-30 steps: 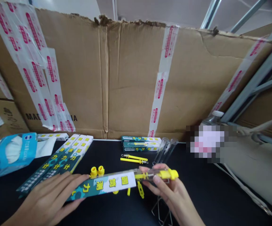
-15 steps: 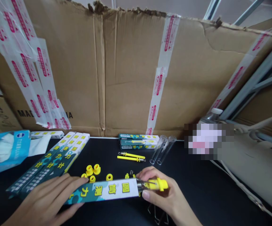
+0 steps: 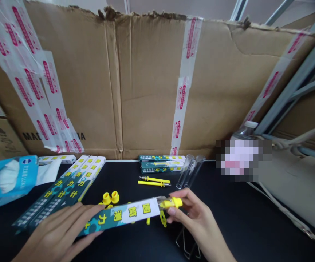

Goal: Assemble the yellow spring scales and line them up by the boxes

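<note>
My left hand (image 3: 60, 231) is wrapped round the near end of a long green and white printed box (image 3: 121, 215), held just above the black table (image 3: 241, 218). My right hand (image 3: 194, 218) pinches the yellow cap (image 3: 171, 202) of a clear tube that sticks out of the box's right end; most of the tube is inside the box. Small yellow caps (image 3: 110, 197) and yellow hook pieces (image 3: 162, 218) lie on the table under and behind the box.
Several flat green boxes (image 3: 64, 191) lie at the left, two more (image 3: 161, 163) at the back. Two yellow rods (image 3: 154, 181), two clear tubes (image 3: 190, 171) and wire hooks (image 3: 186, 245) lie nearby. A blue tissue pack (image 3: 8, 178) sits far left. A taped cardboard wall (image 3: 146, 83) stands behind.
The clear tube with the yellow cap has slid further into the box, my right hand moving left with it. The left hand has kept its hold on the box.
</note>
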The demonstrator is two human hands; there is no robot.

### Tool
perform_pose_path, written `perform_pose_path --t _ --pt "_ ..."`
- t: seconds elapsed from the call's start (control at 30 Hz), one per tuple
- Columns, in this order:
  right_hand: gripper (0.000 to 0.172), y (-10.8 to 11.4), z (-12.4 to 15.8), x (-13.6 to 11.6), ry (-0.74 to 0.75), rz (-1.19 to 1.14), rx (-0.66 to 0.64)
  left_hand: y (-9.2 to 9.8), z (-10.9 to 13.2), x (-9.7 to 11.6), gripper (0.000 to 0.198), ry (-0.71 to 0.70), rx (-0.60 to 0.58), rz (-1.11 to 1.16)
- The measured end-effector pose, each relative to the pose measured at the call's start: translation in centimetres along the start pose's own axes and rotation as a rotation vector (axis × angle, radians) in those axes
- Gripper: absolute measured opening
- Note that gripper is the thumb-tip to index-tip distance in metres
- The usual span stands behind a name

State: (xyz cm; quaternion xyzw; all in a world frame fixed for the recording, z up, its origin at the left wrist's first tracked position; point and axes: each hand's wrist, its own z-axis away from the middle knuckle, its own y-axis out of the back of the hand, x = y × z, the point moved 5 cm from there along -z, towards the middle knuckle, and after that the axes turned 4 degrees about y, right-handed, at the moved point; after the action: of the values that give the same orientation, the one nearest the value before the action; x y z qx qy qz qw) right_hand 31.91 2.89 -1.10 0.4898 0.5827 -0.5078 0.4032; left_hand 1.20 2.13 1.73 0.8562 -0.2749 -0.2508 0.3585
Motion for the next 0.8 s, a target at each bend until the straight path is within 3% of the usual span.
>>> perform_pose_path --t 0.1,0.2,0.53,0.8 --pt "0.026 0.1 0.4 -0.2 0.077 0.119 0.008 -0.1 0.0 0.4 0.031 0.034 -0.004 0.033" --pt "0.02 -0.3 0.8 -0.5 0.116 0.176 -0.063 -0.5 0.3 0.6 0.033 0.048 -0.02 0.04" --pt "0.014 -0.3 0.6 -1.4 0.176 0.09 -0.078 -0.2 0.3 0.4 0.032 0.054 0.013 0.024" --pt "0.015 0.1 0.6 -1.0 0.037 0.091 -0.031 0.4 0.2 0.4 0.028 0.061 0.046 0.067"
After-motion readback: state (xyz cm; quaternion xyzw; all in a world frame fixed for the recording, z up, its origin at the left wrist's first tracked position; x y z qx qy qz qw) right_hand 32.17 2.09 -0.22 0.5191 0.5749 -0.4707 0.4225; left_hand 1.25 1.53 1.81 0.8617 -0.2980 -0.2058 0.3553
